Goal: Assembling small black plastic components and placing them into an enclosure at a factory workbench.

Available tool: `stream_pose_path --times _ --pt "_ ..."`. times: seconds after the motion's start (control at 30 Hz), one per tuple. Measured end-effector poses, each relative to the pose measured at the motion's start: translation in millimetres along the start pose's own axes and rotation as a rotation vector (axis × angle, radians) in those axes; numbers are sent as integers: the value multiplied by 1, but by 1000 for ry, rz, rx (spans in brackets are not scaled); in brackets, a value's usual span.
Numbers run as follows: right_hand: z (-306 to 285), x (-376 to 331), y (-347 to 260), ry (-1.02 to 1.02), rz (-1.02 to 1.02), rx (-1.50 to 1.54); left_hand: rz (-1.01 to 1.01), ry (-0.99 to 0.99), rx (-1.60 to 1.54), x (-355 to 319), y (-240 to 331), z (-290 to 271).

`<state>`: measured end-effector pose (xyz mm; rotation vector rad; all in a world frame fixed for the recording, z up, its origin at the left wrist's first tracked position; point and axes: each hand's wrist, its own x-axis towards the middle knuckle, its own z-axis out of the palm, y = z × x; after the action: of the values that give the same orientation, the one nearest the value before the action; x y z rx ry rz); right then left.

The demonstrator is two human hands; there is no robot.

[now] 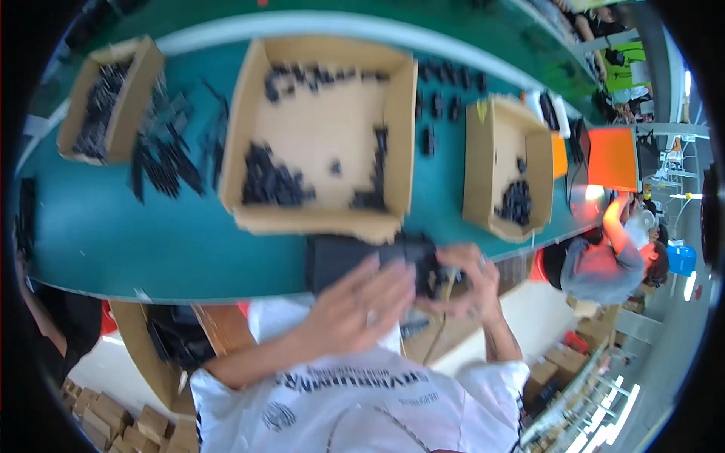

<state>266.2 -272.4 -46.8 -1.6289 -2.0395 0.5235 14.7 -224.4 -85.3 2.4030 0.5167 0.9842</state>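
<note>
A long black block-like device (340,257) lies at the near edge of the green table, in front of my body. My left hand (362,302) rests over its near side with fingers stretched out, slightly blurred. At the device's right end, my right hand (474,283) curls its thumb and fingers round a small dark part, too blurred to name. Just beyond stands a large open cardboard box (317,219) with small black plastic parts (272,181) heaped in its corners.
A smaller cardboard box (479,174) with black parts stands right, another box (124,113) with thin dark pieces at far left. Black strips (166,166) lie loose beside it. Small black parts (436,106) stand in rows. A co-worker (604,264) sits at the right.
</note>
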Motion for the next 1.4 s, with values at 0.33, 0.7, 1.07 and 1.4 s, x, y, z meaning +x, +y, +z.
stream_pose_path --times 0.33,0.7,1.07,1.4 --pt "-91 91 -11 222 239 537 -150 57 247 44 -76 -101" --pt "63 538 83 433 449 466 -199 -472 294 53 -115 -61" --pt "93 694 122 492 18 361 -223 -455 162 49 -121 -59" --pt "-53 304 66 -13 262 460 -171 -329 148 47 -124 -63"
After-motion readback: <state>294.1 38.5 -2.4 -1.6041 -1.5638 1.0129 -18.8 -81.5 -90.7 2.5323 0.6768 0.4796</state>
